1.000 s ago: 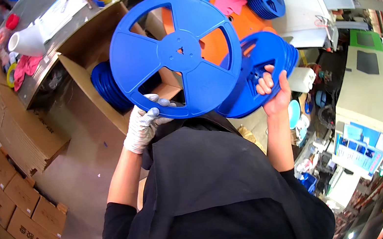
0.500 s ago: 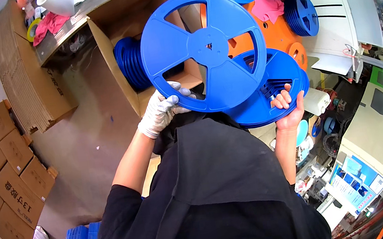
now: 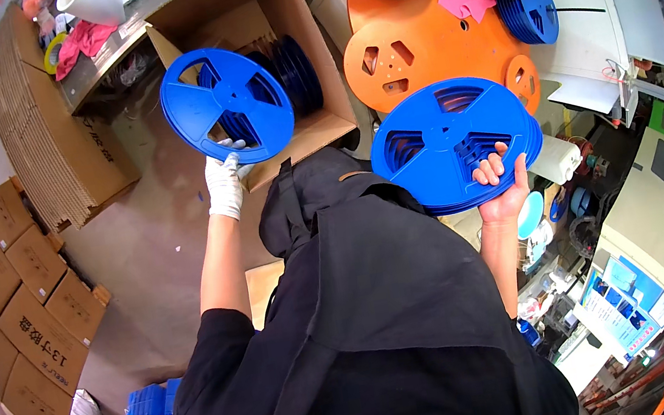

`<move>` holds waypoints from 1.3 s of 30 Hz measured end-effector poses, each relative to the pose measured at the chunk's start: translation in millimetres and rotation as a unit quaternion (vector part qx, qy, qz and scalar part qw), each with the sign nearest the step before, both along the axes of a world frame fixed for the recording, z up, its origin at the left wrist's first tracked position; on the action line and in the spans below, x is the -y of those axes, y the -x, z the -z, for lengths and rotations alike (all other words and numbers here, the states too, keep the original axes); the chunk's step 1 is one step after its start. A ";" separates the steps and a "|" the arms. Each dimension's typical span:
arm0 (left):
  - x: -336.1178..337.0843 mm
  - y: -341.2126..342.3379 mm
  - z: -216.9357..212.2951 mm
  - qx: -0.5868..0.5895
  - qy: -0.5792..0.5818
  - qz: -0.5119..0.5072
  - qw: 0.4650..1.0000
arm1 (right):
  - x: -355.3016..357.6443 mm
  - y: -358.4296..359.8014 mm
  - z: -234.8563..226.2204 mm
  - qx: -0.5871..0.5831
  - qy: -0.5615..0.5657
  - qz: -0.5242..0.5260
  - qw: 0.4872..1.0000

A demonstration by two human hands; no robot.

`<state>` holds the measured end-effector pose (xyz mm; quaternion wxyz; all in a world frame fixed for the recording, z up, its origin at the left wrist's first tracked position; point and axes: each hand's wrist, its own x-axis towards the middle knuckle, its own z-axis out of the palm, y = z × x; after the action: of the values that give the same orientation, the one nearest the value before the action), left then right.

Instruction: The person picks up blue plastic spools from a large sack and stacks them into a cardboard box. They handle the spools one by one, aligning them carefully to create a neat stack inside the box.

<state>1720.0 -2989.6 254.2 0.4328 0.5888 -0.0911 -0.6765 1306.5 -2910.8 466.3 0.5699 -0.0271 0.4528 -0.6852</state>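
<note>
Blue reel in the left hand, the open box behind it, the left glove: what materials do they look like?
Blue reel: looks like moulded plastic, smooth with a slight sheen, uniform colour and clean cut-out spokes. Open box: corrugated cardboard, matte brown with folded flaps. Glove on the left hand: white, soft and matte, probably knit fabric; the weave is too small to confirm.

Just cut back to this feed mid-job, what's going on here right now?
A person in a black top is handling blue plastic reels. The gloved left hand holds one single blue reel by its lower rim, up in front of an open cardboard box with more dark reels standing inside. The bare right hand supports a stack of blue reels from below. Behind it, more blue reels lie on large orange discs.
</note>
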 end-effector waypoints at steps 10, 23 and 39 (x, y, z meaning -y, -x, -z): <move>40.4 43.6 81.1 0.150 -0.054 0.126 0.979 | -9.0 -4.9 0.1 0.000 -0.022 0.007 1.000; 56.4 130.8 -95.5 0.388 0.606 0.436 0.540 | -1.8 16.2 -27.3 0.088 0.201 -0.043 0.975; 37.2 110.6 -115.7 -0.150 0.254 0.322 0.900 | 46.1 20.2 -38.7 -0.098 0.091 -0.099 0.986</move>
<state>1609.4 -3026.8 369.9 0.3349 0.2886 -0.3783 -0.8133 1286.3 -2956.9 505.0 0.5830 -0.1907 0.4369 -0.6580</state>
